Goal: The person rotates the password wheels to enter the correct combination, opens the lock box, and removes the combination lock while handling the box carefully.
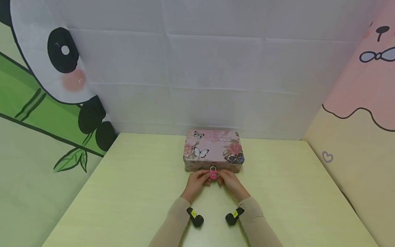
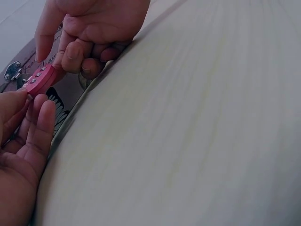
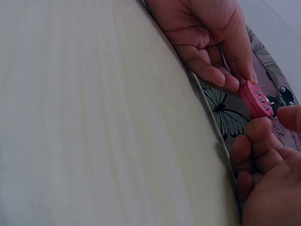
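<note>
A pink combination padlock (image 1: 213, 174) with small number dials hangs by its shackle at the metal latch (image 3: 285, 96) on the front of a floral, butterfly-printed box (image 1: 213, 145). My left hand (image 1: 196, 182) pinches one side of the padlock between thumb and fingers, plain in the left wrist view. From the other side, my right hand (image 1: 232, 182) has a curled index finger against the padlock's edge, with the thumb close over its dial face. The remaining right fingers curl in toward the palm. The box lid is down.
The box stands at the back of a pale wooden table (image 1: 139, 192), near a white backdrop (image 1: 216, 68). Printed cartoon panels rise on the left and right. A dark wrist camera (image 1: 196, 219) sits on the left wrist, another camera (image 1: 232, 217) on the right.
</note>
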### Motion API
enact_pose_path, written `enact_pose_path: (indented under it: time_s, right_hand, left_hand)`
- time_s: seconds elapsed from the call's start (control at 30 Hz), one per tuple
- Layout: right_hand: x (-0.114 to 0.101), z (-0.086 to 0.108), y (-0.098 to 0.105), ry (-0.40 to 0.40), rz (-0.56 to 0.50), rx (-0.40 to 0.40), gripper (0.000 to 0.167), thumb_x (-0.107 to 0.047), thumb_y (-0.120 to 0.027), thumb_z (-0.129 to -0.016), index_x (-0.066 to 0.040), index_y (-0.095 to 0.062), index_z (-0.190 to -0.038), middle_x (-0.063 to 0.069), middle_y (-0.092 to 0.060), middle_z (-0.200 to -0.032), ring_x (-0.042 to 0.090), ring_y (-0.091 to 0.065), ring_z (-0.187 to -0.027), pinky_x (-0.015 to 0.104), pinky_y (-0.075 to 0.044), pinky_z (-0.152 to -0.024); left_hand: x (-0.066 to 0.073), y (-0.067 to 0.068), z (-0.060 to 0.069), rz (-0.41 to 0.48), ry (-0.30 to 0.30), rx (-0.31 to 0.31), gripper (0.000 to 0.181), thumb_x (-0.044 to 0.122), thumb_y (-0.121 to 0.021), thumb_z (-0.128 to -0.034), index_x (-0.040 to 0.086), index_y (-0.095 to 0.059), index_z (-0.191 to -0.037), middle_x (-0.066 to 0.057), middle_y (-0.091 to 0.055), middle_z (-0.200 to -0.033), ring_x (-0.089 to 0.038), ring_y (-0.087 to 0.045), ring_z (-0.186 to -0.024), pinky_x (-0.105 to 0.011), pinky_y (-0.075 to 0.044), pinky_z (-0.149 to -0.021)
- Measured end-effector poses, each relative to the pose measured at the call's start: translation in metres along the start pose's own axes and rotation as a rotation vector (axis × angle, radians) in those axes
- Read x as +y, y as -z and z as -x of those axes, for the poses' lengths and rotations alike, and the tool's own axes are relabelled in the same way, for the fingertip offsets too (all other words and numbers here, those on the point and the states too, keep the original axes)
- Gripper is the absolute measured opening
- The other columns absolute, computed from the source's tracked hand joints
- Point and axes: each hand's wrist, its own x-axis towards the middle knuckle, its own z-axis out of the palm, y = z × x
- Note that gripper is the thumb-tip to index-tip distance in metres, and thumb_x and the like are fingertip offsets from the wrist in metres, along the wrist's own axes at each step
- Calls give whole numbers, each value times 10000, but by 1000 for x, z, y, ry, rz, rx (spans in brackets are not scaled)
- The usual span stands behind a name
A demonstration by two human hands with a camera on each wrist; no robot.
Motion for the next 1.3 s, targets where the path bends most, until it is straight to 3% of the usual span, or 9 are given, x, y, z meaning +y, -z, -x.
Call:
enact_pose_path:
  time_s: [0.07, 0.2, 0.3, 0.53, 0.67, 0.97, 1.3]
  right_hand:
    - [-12, 8, 0, 3, -10, -11, 232, -17, -477, -1020, 166, -592, -937, 51, -525, -627, 187, -498, -640, 300, -414, -745]
    - [-26, 18, -1, 6, -1, -20, 209, -4, -473, -1012, 164, -578, -945, 53, -527, -644, 194, -504, -668, 307, -401, -762]
    - [-17, 12, 1, 8, -11, -22, 193, -5, -483, -1007, 143, -572, -923, 61, -523, -643, 201, -502, -673, 307, -398, -750]
    - [15, -6, 3, -9, -25, 6, 165, -61, -532, -1008, 50, -592, -902, 18, -511, -631, 163, -490, -647, 274, -386, -722]
    - [16, -6, 3, -9, -34, 1, 152, -64, -550, -999, 18, -585, -875, 18, -506, -637, 163, -484, -641, 275, -392, -707]
    - [15, -5, 3, 2, -40, -20, 176, -58, -546, -1009, 44, -577, -869, 19, -503, -637, 158, -478, -622, 256, -393, -652]
    - [-13, 10, 1, 31, -37, -74, 183, 6, -502, -1010, 127, -546, -879, 26, -511, -651, 201, -491, -656, 282, -406, -683]
  left_hand:
    - [8, -1, 3, 17, 1, -5, 243, -18, -579, -985, -199, -608, -1144, -83, -681, -843, -109, -642, -727, -248, -595, -670]
    - [9, -2, 2, 33, 6, 2, 251, -14, -582, -984, -208, -602, -1141, -88, -684, -845, -105, -642, -717, -246, -594, -660]
    - [0, -1, -3, 31, 20, 11, 266, 25, -592, -989, -197, -610, -1135, -63, -687, -849, -92, -638, -711, -241, -592, -650]
    - [-1, 0, -6, -5, 62, -27, 264, 87, -611, -985, -166, -643, -1054, -27, -672, -789, -97, -636, -693, -248, -592, -653]
    - [0, -2, -6, -41, 70, -42, 264, 100, -608, -988, -159, -657, -1014, -23, -667, -746, -93, -635, -650, -243, -588, -627]
    - [1, -4, -6, -76, 74, -14, 281, 105, -607, -991, -171, -658, -991, -90, -690, -747, -100, -631, -614, -247, -583, -588]
    - [2, -7, -5, -81, 56, -9, 242, 67, -590, -995, -169, -641, -978, -53, -676, -757, -78, -626, -634, -222, -580, -612]
